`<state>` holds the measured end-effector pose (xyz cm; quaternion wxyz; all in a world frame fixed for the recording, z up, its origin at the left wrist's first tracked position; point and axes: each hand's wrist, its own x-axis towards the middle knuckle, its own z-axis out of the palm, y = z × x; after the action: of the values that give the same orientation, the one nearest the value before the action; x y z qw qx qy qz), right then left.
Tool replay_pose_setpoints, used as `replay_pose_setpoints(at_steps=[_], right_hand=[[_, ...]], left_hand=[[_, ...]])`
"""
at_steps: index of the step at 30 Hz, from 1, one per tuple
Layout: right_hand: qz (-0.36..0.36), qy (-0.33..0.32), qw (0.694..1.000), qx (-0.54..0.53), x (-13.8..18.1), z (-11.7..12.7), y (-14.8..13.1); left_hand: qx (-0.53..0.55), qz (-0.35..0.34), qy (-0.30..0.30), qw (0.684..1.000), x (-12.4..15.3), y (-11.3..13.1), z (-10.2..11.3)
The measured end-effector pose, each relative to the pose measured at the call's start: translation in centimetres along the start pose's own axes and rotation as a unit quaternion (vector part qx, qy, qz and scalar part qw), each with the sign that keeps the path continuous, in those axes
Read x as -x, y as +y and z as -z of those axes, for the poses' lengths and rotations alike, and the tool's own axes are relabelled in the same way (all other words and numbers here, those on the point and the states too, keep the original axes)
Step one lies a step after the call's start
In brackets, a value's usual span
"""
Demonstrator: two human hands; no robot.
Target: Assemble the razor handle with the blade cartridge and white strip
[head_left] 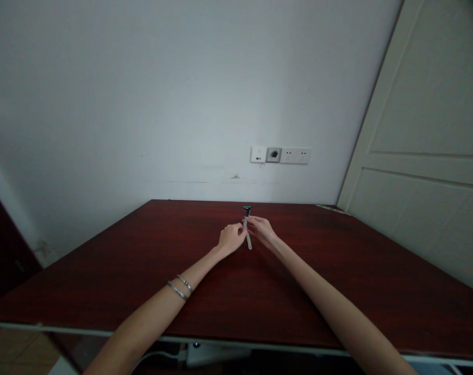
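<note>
At twelve o'clock on your dark red wooden surface (338, 271), left hand (231, 238) and right hand (262, 229) both pinch the slim grey-handled razor (248, 240); gripped, dark head on, pointing to twelve, nothing taken apart yet.

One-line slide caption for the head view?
Left hand and right hand hold a razor-like tool at the dark red table.

Home room: table (338, 271), sockets (280, 155), door (427, 156).
</note>
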<state>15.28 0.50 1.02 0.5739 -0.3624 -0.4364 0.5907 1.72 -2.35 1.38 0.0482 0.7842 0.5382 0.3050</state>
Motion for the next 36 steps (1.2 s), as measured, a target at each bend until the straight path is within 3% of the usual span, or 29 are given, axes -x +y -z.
replay_pose_setpoints(at_steps=[6, 13, 20, 25, 31, 36], right_hand=[[0.041, 0.029, 0.998, 0.032, 0.1, 0.0, -0.1], [0.099, 0.075, 0.991, 0.049, 0.1, -0.3, 0.0], [0.107, 0.048, 0.992, 0.055, 0.1, -0.2, 0.1], [0.068, 0.017, 0.996, 0.047, 0.8, -0.5, -0.4], [0.079, 0.010, 0.996, 0.044, 0.8, -0.6, -0.5], [0.073, -0.003, 0.997, 0.024, 1.0, -0.7, -0.8]], left_hand=[[0.041, 0.029, -0.012, 0.999, 0.0, 0.0, 0.2], [0.087, -0.002, 0.008, 0.996, -0.4, -0.8, -0.4], [0.102, -0.003, -0.001, 0.995, -0.7, -1.0, -0.7], [0.125, -0.019, -0.012, 0.992, -0.8, -1.3, -0.9], [0.116, -0.027, -0.032, 0.992, -0.4, -1.2, 0.0], [0.193, -0.004, 0.011, 0.981, -1.4, -2.1, 0.8]])
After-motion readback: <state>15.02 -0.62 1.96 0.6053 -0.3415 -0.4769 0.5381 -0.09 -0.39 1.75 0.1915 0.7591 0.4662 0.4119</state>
